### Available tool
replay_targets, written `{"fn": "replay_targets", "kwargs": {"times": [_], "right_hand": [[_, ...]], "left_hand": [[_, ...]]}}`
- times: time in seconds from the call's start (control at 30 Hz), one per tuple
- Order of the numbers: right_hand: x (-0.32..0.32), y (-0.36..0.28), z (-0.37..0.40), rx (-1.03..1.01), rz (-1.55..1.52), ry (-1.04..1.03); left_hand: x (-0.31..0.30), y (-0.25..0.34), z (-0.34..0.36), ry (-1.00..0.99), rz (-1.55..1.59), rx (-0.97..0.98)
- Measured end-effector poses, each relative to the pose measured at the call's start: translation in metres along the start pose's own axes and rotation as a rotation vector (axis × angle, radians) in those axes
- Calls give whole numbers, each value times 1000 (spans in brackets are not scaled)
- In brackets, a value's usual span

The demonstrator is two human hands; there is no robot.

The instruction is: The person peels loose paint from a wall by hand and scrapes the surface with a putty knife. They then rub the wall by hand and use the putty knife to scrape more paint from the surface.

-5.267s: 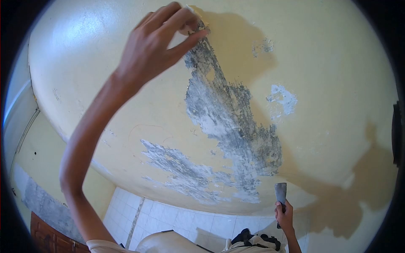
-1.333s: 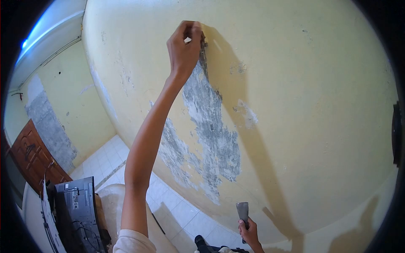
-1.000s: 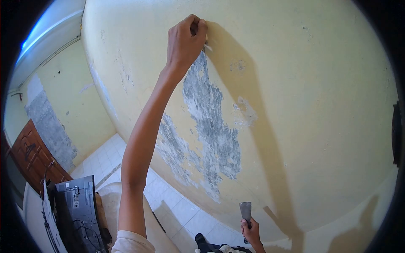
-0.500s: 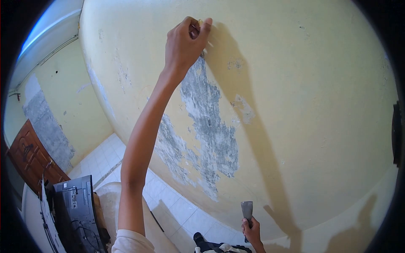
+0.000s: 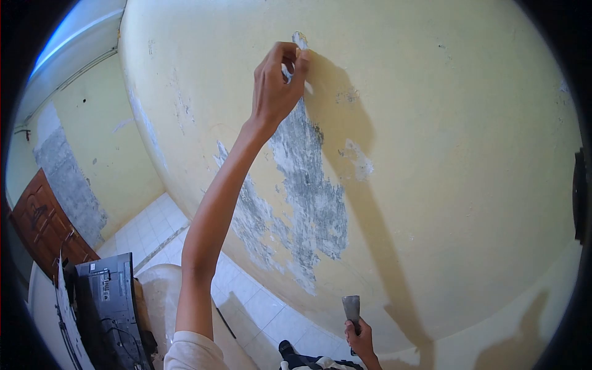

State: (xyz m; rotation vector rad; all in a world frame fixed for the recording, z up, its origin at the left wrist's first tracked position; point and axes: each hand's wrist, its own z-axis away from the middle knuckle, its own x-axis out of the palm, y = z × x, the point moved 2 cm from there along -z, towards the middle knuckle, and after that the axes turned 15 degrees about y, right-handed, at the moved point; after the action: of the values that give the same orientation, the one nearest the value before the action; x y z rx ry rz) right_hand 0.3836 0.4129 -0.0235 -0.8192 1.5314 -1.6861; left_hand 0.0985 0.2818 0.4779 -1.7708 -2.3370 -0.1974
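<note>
My left hand (image 5: pixel 275 86) is raised against the yellow painted wall (image 5: pixel 431 154), thumb and fingers closed in a pinch on a small yellowish paint flake (image 5: pixel 300 54). Just above the fingertips, a small pale patch (image 5: pixel 300 39) shows bare in the paint. Below the wrist spreads a large grey peeled area (image 5: pixel 302 179) with ragged edges. Low in the view, my right hand (image 5: pixel 362 340) grips a putty knife (image 5: pixel 351 306) by its handle, with the flat metal blade pointing up and apart from the wall.
At lower left, a flat-screen monitor (image 5: pixel 106 302) with cables stands near a pale rounded surface (image 5: pixel 161 287). A brown wooden door (image 5: pixel 46 222) lies farther back. White floor tiles (image 5: pixel 265 308) run along the wall's base. A dark object (image 5: pixel 578 197) sits at the right edge.
My left hand has come down slightly and to the right, uncovering the small bare patch above it. My right hand has shifted a little left with the putty knife.
</note>
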Motion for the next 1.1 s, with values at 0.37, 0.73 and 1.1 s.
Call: {"fn": "replay_targets", "kwargs": {"times": [0.37,0.73,1.1], "right_hand": [[1,3,3,-19,-4,-13],[14,-8,-1,-88,57,114],[57,-14,7,-24,-144,431]], "left_hand": [[-2,4,10,-156,-62,164],[-30,23,38,-223,172,100],[-3,-58,-88,-283,206,821]]}}
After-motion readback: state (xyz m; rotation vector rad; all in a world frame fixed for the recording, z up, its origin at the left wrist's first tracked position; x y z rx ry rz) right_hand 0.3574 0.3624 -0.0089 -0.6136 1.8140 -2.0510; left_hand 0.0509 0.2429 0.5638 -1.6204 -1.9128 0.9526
